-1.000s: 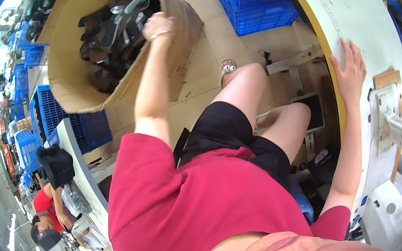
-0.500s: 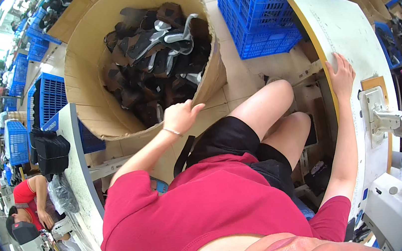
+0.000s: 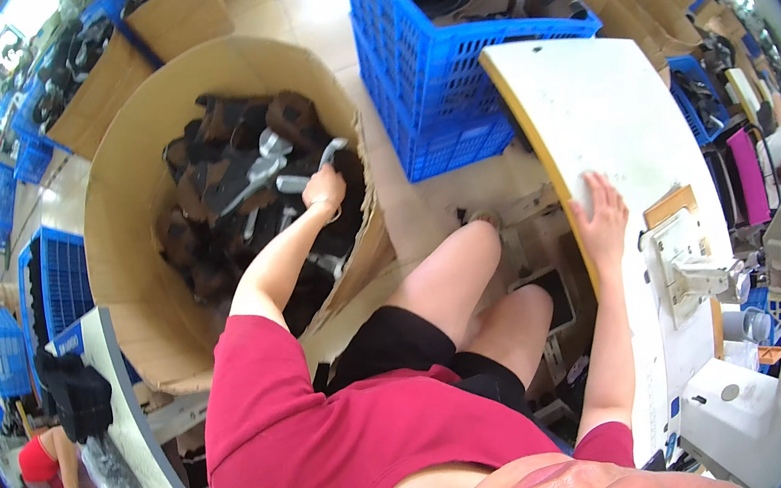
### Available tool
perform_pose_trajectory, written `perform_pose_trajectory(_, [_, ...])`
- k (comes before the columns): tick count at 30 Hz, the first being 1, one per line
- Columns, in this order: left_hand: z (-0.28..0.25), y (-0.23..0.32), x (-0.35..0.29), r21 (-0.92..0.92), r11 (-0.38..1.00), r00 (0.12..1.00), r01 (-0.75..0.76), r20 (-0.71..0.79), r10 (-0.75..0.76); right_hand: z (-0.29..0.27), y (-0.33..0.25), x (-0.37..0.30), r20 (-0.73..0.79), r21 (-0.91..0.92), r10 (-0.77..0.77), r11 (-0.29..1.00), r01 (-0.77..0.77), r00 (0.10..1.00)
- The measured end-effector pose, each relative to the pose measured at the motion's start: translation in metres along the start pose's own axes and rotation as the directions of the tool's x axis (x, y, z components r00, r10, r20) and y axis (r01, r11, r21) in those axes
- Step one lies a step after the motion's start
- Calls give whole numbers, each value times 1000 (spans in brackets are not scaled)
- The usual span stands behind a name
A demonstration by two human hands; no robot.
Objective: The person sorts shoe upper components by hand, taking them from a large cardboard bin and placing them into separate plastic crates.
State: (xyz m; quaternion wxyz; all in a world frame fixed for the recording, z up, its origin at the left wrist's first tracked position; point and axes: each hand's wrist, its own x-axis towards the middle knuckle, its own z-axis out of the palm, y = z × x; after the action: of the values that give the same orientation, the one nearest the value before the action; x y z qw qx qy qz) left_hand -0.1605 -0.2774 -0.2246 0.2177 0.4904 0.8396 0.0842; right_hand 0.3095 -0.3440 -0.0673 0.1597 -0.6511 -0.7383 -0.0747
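My left hand (image 3: 325, 191) reaches over the rim into a large round cardboard box (image 3: 125, 267). Its fingers are closed at a silver-grey shoe upper (image 3: 332, 151), whose curved end sticks out beyond them. Under and around it lies a heap of black and brown shoe uppers (image 3: 212, 183), some with silver-grey parts. On the white work table (image 3: 567, 91) my right hand (image 3: 604, 215) rests flat, fingers apart, with nothing in it.
Stacked blue crates (image 3: 435, 92) with more dark pieces stand beyond the table's far end. A sewing machine (image 3: 707, 278) sits on the table at the right. Another table (image 3: 124, 374) runs along my left, where a person in red (image 3: 39, 461) is seated.
My left hand has gone from the box's rim down into the heap and closed at a shoe upper. The view has shifted; my right hand stays on the table.
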Motion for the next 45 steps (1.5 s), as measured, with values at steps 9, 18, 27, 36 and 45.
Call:
perform_pose_trajectory(9, [-181, -48, -38, -191, 915, 790, -357, -584, 186, -11, -2, 6, -62, 21, -43, 999, 44, 997])
perform_pose_trajectory(18, [-258, 3, -256, -600, 380, 698, -704, -684, 212, -47, -56, -18, -236, 312, -108, 933, 181, 966])
perform_pose_trajectory(27, [-184, 5, -242, -501, 581, 727, -641, -154, 670, -68, -62, -113, 196, 970, 305, 77, -229, 932])
perform_pose_trajectory(36, [-177, 101, -205, -41, 494, 402, -869, 526, 749, -48, -60, -249, 416, 646, 496, 429, -632, 762])
perform_pose_trajectory(45, [-130, 168, -228, -298, 367, 21, -881, 751, 660, -92, -84, -197, 98, 330, 151, 928, -175, 984])
